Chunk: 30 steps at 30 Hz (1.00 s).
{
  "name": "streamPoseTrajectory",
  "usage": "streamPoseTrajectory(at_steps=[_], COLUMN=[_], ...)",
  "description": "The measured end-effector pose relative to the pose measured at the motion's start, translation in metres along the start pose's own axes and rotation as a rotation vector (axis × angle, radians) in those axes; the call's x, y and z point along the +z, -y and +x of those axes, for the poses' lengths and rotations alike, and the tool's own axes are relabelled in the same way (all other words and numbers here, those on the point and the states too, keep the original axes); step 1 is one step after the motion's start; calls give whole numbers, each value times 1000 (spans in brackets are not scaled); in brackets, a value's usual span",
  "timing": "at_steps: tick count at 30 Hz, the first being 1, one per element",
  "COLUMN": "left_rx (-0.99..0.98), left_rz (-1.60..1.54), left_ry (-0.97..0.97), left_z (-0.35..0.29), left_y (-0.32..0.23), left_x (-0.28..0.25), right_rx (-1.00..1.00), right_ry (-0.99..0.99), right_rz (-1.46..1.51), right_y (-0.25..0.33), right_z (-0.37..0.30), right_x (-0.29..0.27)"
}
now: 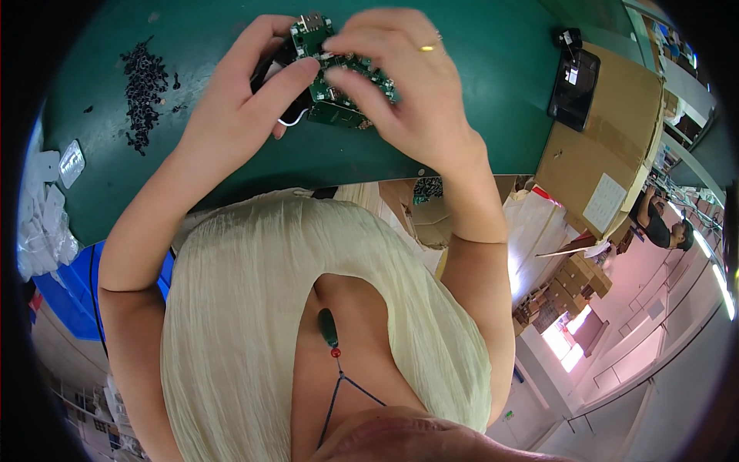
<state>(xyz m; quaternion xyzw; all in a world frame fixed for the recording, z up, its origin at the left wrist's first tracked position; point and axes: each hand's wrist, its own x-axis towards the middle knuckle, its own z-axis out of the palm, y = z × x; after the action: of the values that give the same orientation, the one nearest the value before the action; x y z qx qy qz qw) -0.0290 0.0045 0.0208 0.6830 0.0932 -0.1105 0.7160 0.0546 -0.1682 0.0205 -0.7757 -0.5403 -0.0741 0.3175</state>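
Over the far middle of the green work surface [254, 165], my two hands meet at a green circuit board [335, 94] with a metal connector at its far end. My left hand [250, 77] is closed around a black part with a white edge and the board's left side, thumb pressing on the board. What the black part is, I cannot make out, since the fingers cover most of it. My right hand [416, 85], with a ring on one finger, has thumb and fingertips closed on the board from the right. More green board shows beneath those fingers.
Small black parts [145, 96] lie heaped at the left. Clear plastic bags [48, 223] and a blue bin [73, 296] are at the left edge. On the right stands a cardboard box [608, 127] with a black device [576, 88] against it. A person [662, 223] is in the background.
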Motion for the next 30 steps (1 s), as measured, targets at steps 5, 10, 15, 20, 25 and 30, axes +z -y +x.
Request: streamPoseTrajectory(at_steps=[5,10,15,20,25,30], left_rx=[-140,-200,-315,-392,-287,-156], left_rz=[-101,-282,-510,-575,-629,-685], left_ry=[96,161,97,89,-12,-49], left_z=[-4,-6,-3,-1,-5,-2], left_y=[-9,-11,-2,1,-6,-1], left_x=[-4,-4,4,4,13,18], right_rx=[-29,324,197,101,128,52], right_ry=[-24,58,-133,-109,-162,-296], right_rz=[149,480,434,251,350,186], right_y=[10,24,25,30,26,20], right_z=[3,9,2,-3,-4,-5], right_x=[-7,-24,-4,-1,3,15])
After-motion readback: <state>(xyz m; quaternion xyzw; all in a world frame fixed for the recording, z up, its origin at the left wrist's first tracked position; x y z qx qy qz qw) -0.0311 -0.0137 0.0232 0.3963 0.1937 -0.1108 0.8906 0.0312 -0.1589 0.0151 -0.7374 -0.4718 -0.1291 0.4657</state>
